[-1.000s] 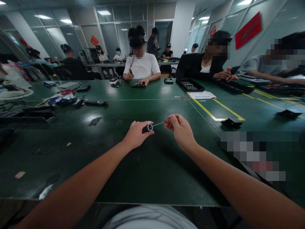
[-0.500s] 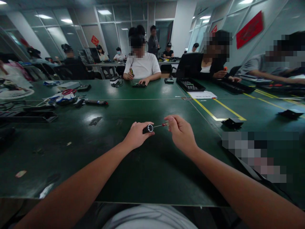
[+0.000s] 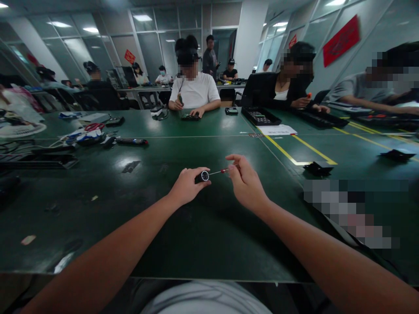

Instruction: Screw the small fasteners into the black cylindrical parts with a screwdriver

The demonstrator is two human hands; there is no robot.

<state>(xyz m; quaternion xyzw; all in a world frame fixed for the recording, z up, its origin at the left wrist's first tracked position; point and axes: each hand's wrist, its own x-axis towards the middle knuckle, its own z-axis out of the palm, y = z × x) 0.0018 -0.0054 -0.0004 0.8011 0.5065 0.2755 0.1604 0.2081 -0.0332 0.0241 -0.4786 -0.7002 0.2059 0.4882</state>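
My left hand [image 3: 187, 185] is closed round a small black cylinder [image 3: 203, 176] with a pale ring on the end facing me. Its kind is not clear from here. In my right hand [image 3: 245, 179] is a slim screwdriver [image 3: 224, 170] with a red handle, pinched between thumb and fingers, the index finger lifted. The metal shaft points left and its tip meets the side of the cylinder near the ringed end. Both hands are held above the green table [image 3: 203, 235].
Scissors [image 3: 94, 126] lie among cables at the left, near a dark pen-like tool [image 3: 132, 141]. Black parts [image 3: 318, 168] sit right of my hands. Across the table a person in white [image 3: 196, 91] holds a screwdriver over a device; a black tray [image 3: 261, 116] stands nearby.
My right fingers have shifted round the screwdriver handle, with the index finger now raised and straighter. My left hand and the cylinder stay almost in place.
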